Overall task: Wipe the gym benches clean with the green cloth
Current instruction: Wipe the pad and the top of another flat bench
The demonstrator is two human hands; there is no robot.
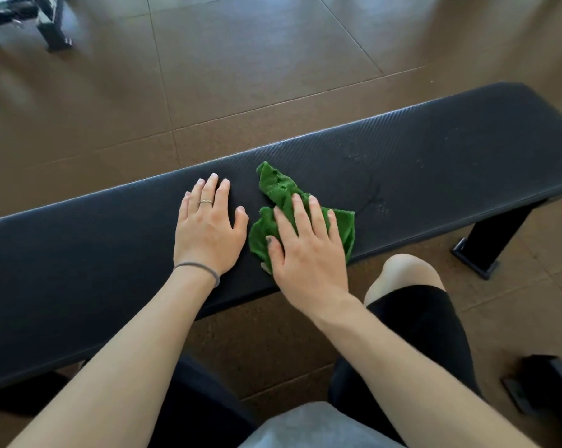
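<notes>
A long black padded gym bench (pixel 434 156) runs across the view from lower left to upper right. The crumpled green cloth (pixel 274 185) lies on its middle. My right hand (pixel 305 244) presses flat on the cloth with straight, spread fingers. Beside it on the left, my left hand (pixel 208 227) rests flat on the bare pad, fingers straight, a ring on one finger and a band round the wrist. Small droplets and a faint wet streak (pixel 370 192) mark the pad just right of the cloth.
Brown tiled floor (pixel 240 59) surrounds the bench. The bench's black foot (pixel 476 253) stands at right. My knee (pixel 402 273) is close to the bench's near edge. Another machine's dark frame (pixel 51 30) sits at top left, and a black base (pixel 544 383) at lower right.
</notes>
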